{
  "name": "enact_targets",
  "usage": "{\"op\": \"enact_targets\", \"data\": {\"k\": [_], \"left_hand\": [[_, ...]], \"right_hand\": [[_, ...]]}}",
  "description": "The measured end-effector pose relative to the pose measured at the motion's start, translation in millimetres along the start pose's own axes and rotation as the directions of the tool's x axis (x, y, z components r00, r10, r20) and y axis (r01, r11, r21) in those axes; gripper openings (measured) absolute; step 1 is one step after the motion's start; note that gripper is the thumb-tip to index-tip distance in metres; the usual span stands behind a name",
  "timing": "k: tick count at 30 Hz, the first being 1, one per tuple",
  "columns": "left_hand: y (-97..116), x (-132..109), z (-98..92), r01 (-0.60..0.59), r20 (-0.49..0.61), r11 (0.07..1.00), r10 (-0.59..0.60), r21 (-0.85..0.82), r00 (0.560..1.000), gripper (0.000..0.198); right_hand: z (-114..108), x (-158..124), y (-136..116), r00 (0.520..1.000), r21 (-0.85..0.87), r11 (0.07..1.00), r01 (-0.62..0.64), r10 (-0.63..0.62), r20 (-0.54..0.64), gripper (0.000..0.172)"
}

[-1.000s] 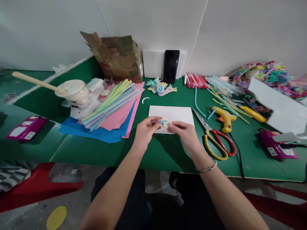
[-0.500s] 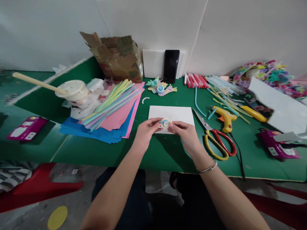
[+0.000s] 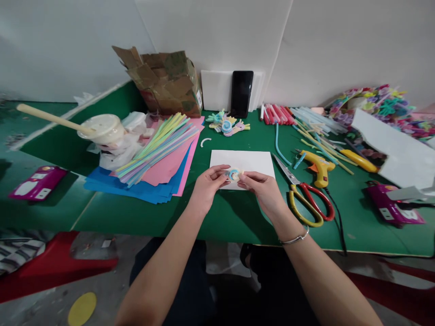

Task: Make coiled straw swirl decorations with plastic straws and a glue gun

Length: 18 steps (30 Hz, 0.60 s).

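Both hands meet over the near edge of a white sheet (image 3: pixel 244 159) on the green table (image 3: pixel 163 217). Between their fingertips is a small rolled spiral of pastel strips (image 3: pixel 233 173), cream outside with a blue curl inside. My left hand (image 3: pixel 208 184) pinches it from the left, fingers closed on it. From the right, my right hand (image 3: pixel 261 186) holds the same spiral with thumb and forefinger; a thin bracelet is on that wrist.
Red-and-yellow scissors (image 3: pixel 307 199) and a yellow glue gun (image 3: pixel 316 166) lie right of the sheet. Left are pastel straws (image 3: pixel 159 142) on pink and blue paper, a lidded cup (image 3: pixel 102 128), a cardboard box (image 3: pixel 168 81). Finished spirals (image 3: pixel 227 124), a phone (image 3: pixel 241 93) behind.
Almost nothing: both hands stay pinched on the spiral and shift only slightly, with the fingertips a little closer around it.
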State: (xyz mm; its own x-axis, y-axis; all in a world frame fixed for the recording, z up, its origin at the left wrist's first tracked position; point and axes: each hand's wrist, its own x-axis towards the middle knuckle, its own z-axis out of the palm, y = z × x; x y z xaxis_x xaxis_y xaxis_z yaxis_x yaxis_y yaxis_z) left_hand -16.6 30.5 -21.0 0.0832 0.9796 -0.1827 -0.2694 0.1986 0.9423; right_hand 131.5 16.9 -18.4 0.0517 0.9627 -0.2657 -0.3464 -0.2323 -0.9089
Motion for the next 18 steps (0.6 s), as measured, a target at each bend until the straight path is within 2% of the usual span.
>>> {"op": "enact_targets", "data": {"k": [6,12,18], "left_hand": [[3.7,-6.1,6.4,-0.117,-0.065,0.984,0.126,0.132,0.990,0.020],[5.7,-6.5,5.5,-0.075,-0.052,0.980,0.086,0.185,0.995,0.020],[4.3,-4.5,2.7,-0.054,-0.106,0.977,0.077,0.204,0.991,0.017]], "right_hand": [[0.6,-0.7,-0.6,0.999,-0.021,0.999,0.029,-0.030,-0.024,0.024],[0.4,-0.5,-2.2,0.999,-0.070,0.997,0.035,-0.037,-0.022,0.024],[-0.8,-0.3,-1.5,0.998,-0.086,0.995,0.057,-0.056,0.016,0.023]]}}
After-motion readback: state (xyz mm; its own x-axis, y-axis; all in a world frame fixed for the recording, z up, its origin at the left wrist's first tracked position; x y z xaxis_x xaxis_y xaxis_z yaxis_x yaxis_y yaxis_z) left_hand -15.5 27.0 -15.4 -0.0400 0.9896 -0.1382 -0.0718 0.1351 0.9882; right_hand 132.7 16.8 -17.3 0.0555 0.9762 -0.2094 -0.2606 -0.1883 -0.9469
